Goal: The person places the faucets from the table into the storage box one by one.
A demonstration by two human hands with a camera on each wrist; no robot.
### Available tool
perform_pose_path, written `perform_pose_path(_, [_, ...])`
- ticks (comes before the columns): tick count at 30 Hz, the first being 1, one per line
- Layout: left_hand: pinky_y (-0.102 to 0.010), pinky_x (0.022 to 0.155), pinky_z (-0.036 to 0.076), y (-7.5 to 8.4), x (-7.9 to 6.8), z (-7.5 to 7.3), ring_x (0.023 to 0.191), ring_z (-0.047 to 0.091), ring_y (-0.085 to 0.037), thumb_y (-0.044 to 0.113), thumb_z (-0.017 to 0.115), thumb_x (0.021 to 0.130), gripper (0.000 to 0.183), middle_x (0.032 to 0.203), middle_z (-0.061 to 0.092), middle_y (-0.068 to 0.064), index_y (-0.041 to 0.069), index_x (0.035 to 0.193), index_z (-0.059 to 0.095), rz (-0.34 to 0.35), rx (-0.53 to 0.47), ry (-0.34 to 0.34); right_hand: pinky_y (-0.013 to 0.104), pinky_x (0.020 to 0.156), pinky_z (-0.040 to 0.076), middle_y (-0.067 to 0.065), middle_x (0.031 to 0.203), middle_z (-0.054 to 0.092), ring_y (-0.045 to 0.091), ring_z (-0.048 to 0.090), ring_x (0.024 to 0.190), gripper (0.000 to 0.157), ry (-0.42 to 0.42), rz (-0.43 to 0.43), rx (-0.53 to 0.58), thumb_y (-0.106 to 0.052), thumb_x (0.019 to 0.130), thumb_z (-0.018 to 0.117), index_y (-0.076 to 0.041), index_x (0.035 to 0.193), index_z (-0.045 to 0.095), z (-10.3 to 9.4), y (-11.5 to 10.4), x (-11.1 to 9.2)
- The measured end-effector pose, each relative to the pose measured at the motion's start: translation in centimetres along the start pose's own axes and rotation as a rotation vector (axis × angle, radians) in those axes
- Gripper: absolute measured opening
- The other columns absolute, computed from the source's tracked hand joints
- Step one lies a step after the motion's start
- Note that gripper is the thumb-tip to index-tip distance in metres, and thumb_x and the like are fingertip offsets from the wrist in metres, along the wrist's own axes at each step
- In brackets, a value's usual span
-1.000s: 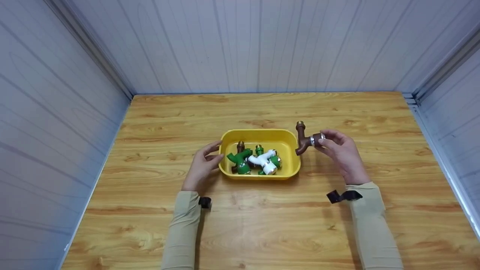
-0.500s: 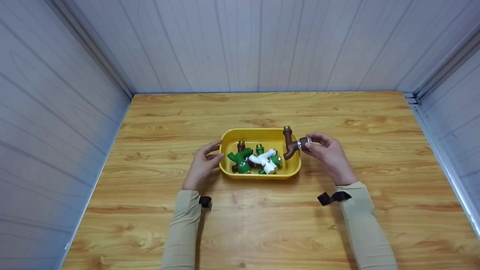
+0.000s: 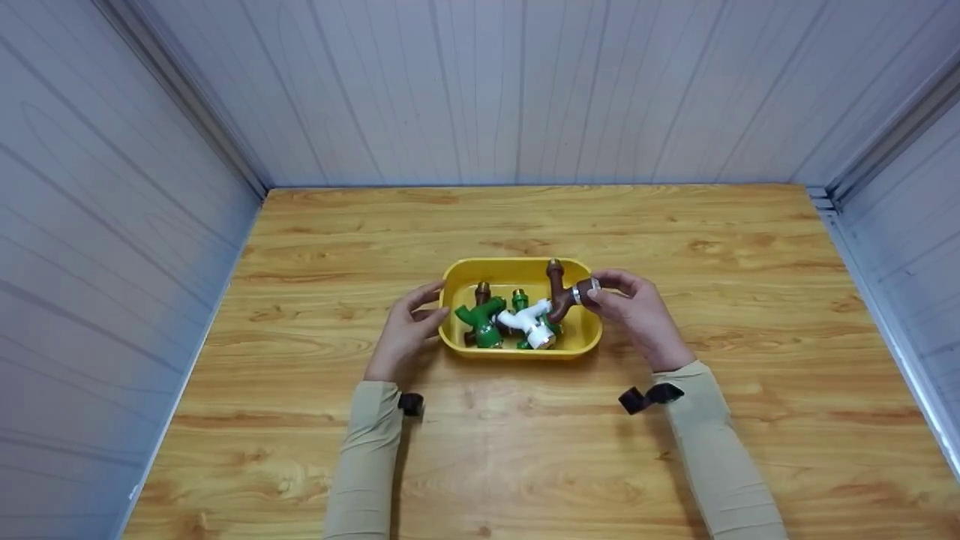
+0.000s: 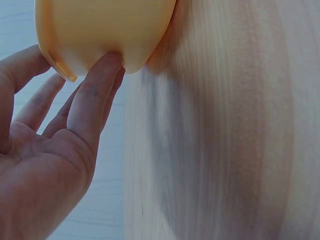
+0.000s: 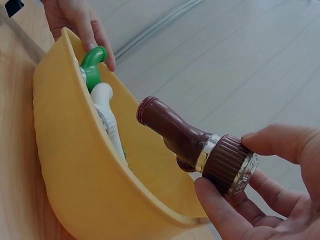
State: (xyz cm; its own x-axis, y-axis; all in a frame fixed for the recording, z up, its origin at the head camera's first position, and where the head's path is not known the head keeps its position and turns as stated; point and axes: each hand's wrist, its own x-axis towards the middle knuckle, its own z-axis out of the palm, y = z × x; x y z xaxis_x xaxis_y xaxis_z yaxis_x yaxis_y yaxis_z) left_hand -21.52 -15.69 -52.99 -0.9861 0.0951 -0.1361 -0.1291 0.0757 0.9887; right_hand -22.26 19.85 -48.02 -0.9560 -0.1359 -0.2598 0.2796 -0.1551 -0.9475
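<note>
In the head view, my right hand (image 3: 637,313) pinches the ribbed knob of a brown tap (image 3: 559,294) between thumb and fingers. Seen from the right wrist, the brown tap (image 5: 182,132) is held above the right part of the yellow tub (image 5: 102,165), its spout pointing to the tub's far end. My left hand (image 3: 405,328) holds the left end of the tub (image 3: 517,355), the thumb at the rim and fingertips against the outer wall (image 4: 105,30). Inside lie a green tap (image 3: 486,324), a white tap (image 3: 534,324) and partly covered green and brown ones.
The tub stands on a wood-grain table (image 3: 480,450). Pale panels rise at the back (image 3: 480,90) and on both sides. A black wrist mount (image 3: 651,396) sits on the right sleeve, another (image 3: 410,403) on the left.
My right hand has carried the brown tap leftward, from beside the tub's right end to over its inside. The left hand and the tub have stayed in place.
</note>
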Motion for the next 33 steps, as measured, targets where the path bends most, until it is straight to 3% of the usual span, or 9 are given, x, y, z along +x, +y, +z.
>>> perform_pose_path(7, [-0.035,0.075,0.056,0.1,-0.1,0.0,0.107,0.06,-0.03,0.009,0.066,0.091,0.046,0.13,0.052,-0.015,0.014,0.135,0.055,-0.013,0.015,0.009,0.032,0.091,0.05,0.019,0.125,0.048,0.026,0.059,0.107,0.038,0.005,0.031,-0.029,-0.005,0.088,0.068,0.003,0.122,0.054,1.0,0.2,0.1])
perform_pose_path(33, [-0.036,0.077,0.056,-0.2,0.0,-0.1,0.107,0.059,-0.032,0.011,0.066,0.091,0.047,0.131,0.051,-0.017,0.014,0.137,0.054,-0.003,0.012,-0.003,0.034,0.088,0.051,0.019,0.121,0.048,0.029,0.061,0.103,0.035,-0.052,0.032,-0.063,-0.005,0.089,0.068,0.005,0.12,0.056,3.6,0.8,1.2])
